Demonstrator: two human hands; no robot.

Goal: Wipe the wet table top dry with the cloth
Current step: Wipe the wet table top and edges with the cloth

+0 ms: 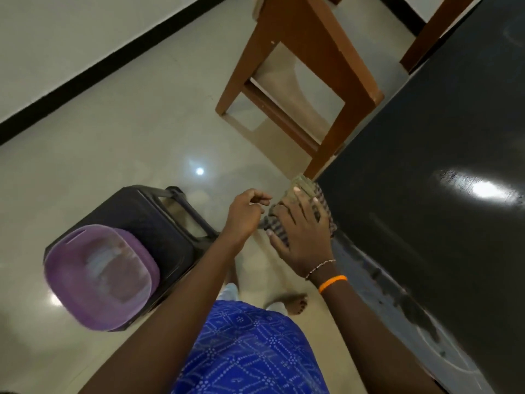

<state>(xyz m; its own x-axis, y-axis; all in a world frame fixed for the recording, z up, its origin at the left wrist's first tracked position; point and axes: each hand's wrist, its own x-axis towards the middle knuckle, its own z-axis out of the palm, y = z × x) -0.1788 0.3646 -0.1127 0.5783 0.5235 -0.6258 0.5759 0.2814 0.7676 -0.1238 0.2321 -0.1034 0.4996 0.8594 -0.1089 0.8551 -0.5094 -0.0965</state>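
1. Pale shiny floor tiles (pixel 119 143) fill most of the view, with one black skirting strip (pixel 93 69) running along the wall at the top left.
2. One dark table top (pixel 443 143) takes up the right side. It's glossy, with a bright light glare on it and smeary wet streaks along the near edge.
3. One cloth (pixel 318 200), checked and bunched up, sits right at the corner of the table, partly hanging off the edge.
4. Right hand (pixel 304 231) lies flat on top of the cloth, fingers spread and pressing down, not curled around it. Two bands on that wrist: one orange band (pixel 332 282) and one thin beaded bracelet (pixel 321 265).
5. Left hand (pixel 245 214) is just beside the cloth, off the table edge, fingers loosely curled. It looks like it's pinching a bit of the cloth's hanging end, but I can't tell for sure.
6. One purple basin (pixel 99 277) sits on one dark plastic stool (pixel 159 223) to the left, well apart from the table.
7. Wooden chairs: two in view, one (pixel 306 66) close to the table corner, and part of a second (pixel 434 27) at the top right.
8. One bare foot (pixel 295 302) shows on the floor below the blue patterned clothing (pixel 255 354).
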